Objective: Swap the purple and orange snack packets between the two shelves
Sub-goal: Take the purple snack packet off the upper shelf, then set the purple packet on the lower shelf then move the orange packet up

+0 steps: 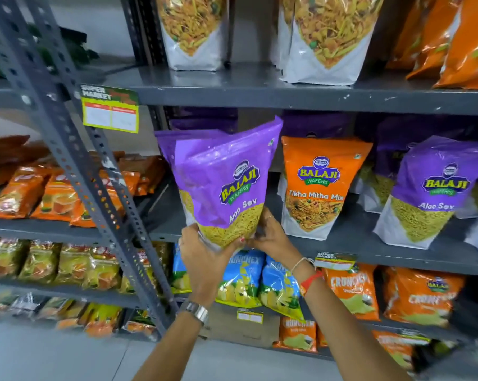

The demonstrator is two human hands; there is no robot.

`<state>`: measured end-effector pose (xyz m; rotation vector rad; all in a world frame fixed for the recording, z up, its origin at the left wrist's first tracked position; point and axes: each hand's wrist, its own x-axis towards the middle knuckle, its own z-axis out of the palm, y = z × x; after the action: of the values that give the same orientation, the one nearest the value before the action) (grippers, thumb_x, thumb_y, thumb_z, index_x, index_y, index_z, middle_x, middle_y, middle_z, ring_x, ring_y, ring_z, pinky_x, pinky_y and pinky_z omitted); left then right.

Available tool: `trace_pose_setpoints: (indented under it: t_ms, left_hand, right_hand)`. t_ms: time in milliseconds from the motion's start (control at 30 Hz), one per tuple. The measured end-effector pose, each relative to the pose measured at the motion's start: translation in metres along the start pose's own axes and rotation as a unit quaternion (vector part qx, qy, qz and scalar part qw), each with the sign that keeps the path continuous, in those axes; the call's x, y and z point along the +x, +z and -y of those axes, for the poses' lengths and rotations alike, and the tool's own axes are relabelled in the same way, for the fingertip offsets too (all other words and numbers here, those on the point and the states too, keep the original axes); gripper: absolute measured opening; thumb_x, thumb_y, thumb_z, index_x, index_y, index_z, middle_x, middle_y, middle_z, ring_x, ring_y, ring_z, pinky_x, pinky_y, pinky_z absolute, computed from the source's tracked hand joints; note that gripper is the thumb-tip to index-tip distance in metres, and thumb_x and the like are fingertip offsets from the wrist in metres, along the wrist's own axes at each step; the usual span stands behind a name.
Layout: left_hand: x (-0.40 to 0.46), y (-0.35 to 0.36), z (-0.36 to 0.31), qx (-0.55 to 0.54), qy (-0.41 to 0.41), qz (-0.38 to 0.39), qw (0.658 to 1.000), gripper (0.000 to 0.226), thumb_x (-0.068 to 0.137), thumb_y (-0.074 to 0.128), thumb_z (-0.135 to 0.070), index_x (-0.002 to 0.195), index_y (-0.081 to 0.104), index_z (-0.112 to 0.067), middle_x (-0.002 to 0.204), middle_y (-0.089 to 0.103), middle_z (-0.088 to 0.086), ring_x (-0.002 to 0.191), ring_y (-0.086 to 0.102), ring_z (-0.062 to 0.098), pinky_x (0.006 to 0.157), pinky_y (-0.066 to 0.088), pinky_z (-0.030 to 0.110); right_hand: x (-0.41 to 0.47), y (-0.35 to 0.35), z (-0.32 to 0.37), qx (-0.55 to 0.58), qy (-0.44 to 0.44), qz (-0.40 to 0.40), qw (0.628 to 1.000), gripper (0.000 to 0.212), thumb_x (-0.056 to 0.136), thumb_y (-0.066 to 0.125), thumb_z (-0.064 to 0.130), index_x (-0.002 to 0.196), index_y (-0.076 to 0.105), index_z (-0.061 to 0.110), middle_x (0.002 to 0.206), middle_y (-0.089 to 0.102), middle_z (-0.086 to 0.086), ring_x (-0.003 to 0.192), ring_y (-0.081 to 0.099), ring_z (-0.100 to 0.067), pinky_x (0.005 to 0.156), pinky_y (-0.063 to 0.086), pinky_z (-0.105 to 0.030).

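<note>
**Purple packet in both hands, front of middle shelf**

Hands first: my left hand (202, 251) and right hand (268, 235) are close together, both clamped on the bottom of one purple Aloo Sev packet (224, 182). Left grips the lower left corner, right pinches the lower right edge. Packet is upright, tilted a bit to the right, its base at the front lip of the middle shelf (369, 248); can't tell if it rests on it.

Middle shelf contents:
- more purple packets stacked right behind the held one, partly hidden
- one orange Tikha Mitha Mix packet (320, 185) standing just right of the held packet, not touching it
- another purple Aloo Sev packet (424, 193) further right, upright, with more purple behind it

Upper shelf (259, 92): two groups of white-bottomed mix packets (328, 37), tops cut off by the frame, plus plain orange bags (466, 42) at far right.

Lower shelf: blue-and-yellow chip bags (246, 276) under my hands, orange chip bags (353, 290) to their right.

Yellow price tag (110, 111) hangs on the upper shelf edge at left.
</note>
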<state>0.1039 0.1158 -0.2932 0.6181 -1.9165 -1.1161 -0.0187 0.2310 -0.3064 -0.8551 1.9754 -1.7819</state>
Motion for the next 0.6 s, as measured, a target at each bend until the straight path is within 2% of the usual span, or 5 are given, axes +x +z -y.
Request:
trace_pose_setpoints:
  t_ms: [133,233,333,467,600]
  left_hand:
    - [0.000,0.035,0.017,-0.010,-0.047,0.012,0.999,0.077,0.044,0.080,-0.061,0.096,0.046,-0.016,0.092,0.058,0.010,0.088,0.056,0.032,0.075,0.049,0.051]
    - [0.005,0.058,0.028,-0.014,-0.076,0.019,0.997,0.071,0.046,0.086,-0.051,0.096,0.045,-0.023,0.095,0.061,0.006,0.089,0.058,0.028,0.077,0.050,0.051]
    - [0.011,0.077,0.035,-0.004,-0.083,0.029,0.996,0.068,0.047,0.086,-0.048,0.092,0.043,-0.022,0.091,0.058,0.007,0.085,0.057,0.029,0.073,0.050,0.052]
    - [0.026,0.098,0.040,0.002,-0.073,0.032,0.997,0.070,0.050,0.083,-0.050,0.098,0.046,-0.016,0.096,0.059,0.009,0.090,0.056,0.032,0.074,0.051,0.047]
    - [0.040,0.117,0.041,0.005,-0.077,0.032,0.997,0.077,0.056,0.081,-0.052,0.115,0.043,-0.021,0.115,0.058,0.007,0.107,0.055,0.029,0.088,0.050,0.050]
  right_hand:
    - [0.005,-0.011,-0.020,-0.022,0.036,-0.004,0.999,0.090,0.064,0.077,0.014,0.141,0.030,0.022,0.134,0.051,0.007,0.123,0.051,-0.002,0.103,0.047,-0.030]
    - [0.016,-0.017,-0.032,-0.030,0.032,-0.013,0.999,0.102,0.064,0.080,0.027,0.148,0.023,0.012,0.146,0.045,-0.008,0.137,0.043,-0.022,0.112,0.039,-0.047]
    - [0.029,-0.024,-0.042,-0.060,0.030,-0.020,0.998,0.104,0.063,0.076,0.042,0.148,0.022,0.017,0.147,0.043,-0.006,0.138,0.040,-0.022,0.114,0.036,-0.047]
    - [0.044,-0.034,-0.048,-0.073,0.027,-0.044,0.996,0.080,0.075,0.070,0.014,0.139,0.027,0.036,0.142,0.046,-0.002,0.136,0.042,-0.021,0.114,0.036,-0.047]
    - [0.053,-0.030,-0.057,-0.065,0.009,-0.120,0.991,0.072,0.084,0.065,0.006,0.144,0.030,0.023,0.139,0.051,0.001,0.131,0.048,-0.015,0.111,0.041,-0.043]
